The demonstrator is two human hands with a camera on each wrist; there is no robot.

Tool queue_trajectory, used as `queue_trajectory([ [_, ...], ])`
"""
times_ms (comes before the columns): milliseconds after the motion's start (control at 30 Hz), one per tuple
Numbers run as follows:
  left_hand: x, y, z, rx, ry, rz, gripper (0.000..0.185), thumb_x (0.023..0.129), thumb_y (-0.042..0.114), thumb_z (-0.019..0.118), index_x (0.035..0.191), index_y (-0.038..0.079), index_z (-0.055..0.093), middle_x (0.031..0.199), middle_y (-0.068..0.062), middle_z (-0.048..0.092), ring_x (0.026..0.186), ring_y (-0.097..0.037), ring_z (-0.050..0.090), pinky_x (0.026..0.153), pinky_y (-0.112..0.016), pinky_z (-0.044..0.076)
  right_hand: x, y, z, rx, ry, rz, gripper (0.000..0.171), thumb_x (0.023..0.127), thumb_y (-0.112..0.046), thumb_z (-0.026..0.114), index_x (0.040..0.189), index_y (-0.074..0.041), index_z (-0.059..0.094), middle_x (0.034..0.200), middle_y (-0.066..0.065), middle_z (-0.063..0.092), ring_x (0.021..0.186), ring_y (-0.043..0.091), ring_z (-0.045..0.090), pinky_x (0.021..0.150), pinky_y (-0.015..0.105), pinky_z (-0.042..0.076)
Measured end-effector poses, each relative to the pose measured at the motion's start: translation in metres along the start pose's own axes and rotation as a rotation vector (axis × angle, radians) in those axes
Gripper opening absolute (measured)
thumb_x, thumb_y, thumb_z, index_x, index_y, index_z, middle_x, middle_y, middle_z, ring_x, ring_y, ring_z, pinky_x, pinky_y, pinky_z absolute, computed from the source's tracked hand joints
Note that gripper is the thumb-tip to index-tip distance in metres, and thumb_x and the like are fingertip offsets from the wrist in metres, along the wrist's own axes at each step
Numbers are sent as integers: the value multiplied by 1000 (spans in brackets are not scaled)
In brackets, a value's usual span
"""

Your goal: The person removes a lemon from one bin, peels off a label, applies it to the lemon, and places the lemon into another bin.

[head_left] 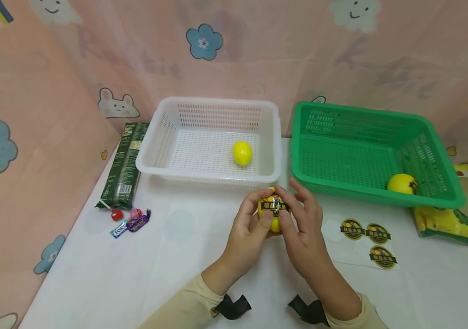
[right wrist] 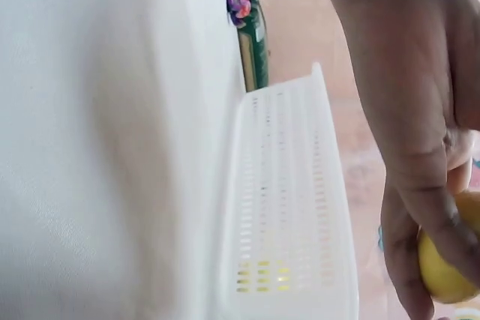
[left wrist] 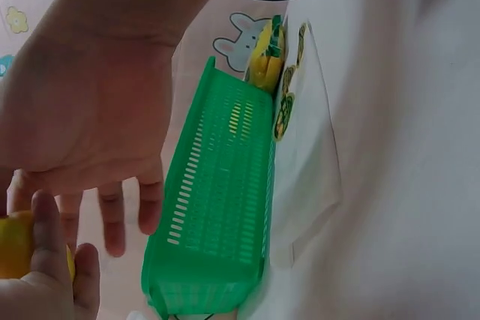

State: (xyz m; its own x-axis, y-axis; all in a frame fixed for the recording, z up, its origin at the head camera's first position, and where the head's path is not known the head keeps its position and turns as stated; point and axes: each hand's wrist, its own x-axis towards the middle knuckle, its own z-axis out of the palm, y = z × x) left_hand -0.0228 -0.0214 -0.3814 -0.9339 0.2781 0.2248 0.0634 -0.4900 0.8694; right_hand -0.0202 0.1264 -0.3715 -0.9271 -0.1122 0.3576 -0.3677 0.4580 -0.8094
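Observation:
A yellow lemon with a dark round sticker is held above the table between both hands. My left hand grips it from the left, fingers curled round it and thumb on the front. My right hand has its thumb pressing on the sticker, while its fingers stretch out straight past the lemon. In the left wrist view my left hand's fingers wrap the lemon, and the right hand's palm is spread. In the right wrist view the lemon shows under the right hand.
A white basket behind the hands holds a plain lemon. A green basket to the right holds a stickered lemon. A sheet with three stickers lies right of the hands, a yellow bag beyond it. A green packet and candies lie left.

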Motion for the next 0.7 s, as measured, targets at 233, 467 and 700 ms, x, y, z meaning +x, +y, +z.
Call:
queue_trajectory([
  [233, 1, 5, -3, 21, -63, 18, 57, 113, 16, 52, 158, -2, 21, 153, -22, 39, 120, -20, 61, 93, -38, 60, 1, -1, -18, -70, -73, 44, 58, 109, -15, 48, 166, -14, 36, 172, 7, 22, 145, 39, 23, 103, 68, 30],
  [467, 0, 0, 1, 9, -44, 0, 58, 106, 36, 62, 139, 8, 22, 152, -17, 42, 127, -17, 58, 94, -28, 57, 1, 2, -5, 77, 23, -190, 42, 103, 6, 46, 137, -11, 63, 167, 11, 31, 142, 32, 31, 106, 49, 26],
  [700, -5, -2, 1, 21, -46, -24, 62, 105, 37, 63, 141, 8, 22, 151, -15, 42, 128, -17, 56, 96, -26, 55, 3, 7, -3, 24, -35, -62, 43, 102, -12, 44, 143, -8, 54, 164, 19, 35, 144, 42, 28, 102, 63, 26],
])
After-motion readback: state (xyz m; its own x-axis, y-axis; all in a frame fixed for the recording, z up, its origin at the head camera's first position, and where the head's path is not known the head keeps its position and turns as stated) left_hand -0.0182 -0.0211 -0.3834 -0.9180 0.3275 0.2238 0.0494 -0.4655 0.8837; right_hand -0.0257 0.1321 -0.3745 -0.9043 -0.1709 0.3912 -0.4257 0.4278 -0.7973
